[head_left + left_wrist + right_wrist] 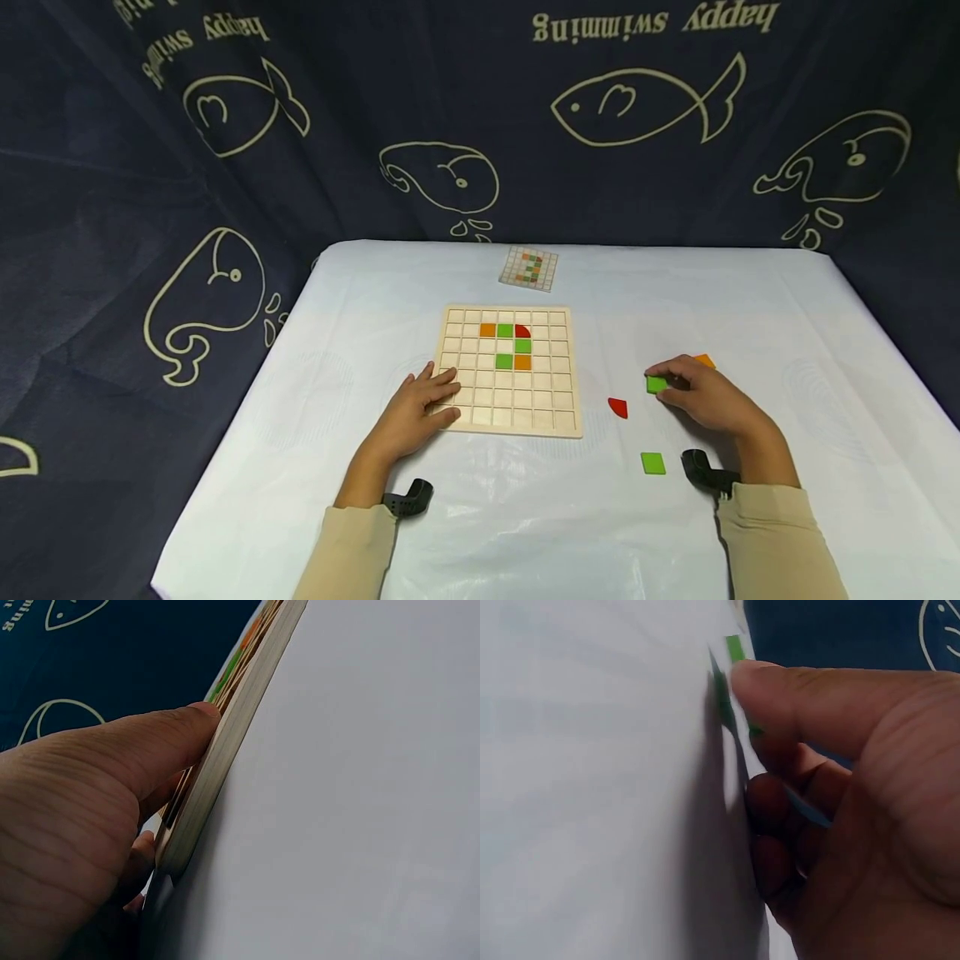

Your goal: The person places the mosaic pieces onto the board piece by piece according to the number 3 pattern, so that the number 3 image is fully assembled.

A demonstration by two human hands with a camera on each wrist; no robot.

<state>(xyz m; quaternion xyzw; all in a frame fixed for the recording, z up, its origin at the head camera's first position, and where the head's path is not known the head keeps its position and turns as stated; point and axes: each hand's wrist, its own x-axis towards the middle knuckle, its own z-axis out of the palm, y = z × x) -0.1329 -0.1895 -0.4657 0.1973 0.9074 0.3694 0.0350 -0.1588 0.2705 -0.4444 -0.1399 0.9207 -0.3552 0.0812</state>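
My left hand rests with spread fingers on the left near corner of a wooden grid board. In the left wrist view, the thumb lies over the board's edge. Several tiles in the board's upper middle are orange, green and red, among them a rounded red tile. To the right of the board, my right hand pinches a green square tile between thumb and fingers. The right wrist view shows the green tile partly hidden by the thumb.
A red quarter-round tile and another green square tile lie on the white-covered table. An orange tile is partly behind my right hand. Beyond the board lies a small pattern card. Dark printed cloth hangs behind the table.
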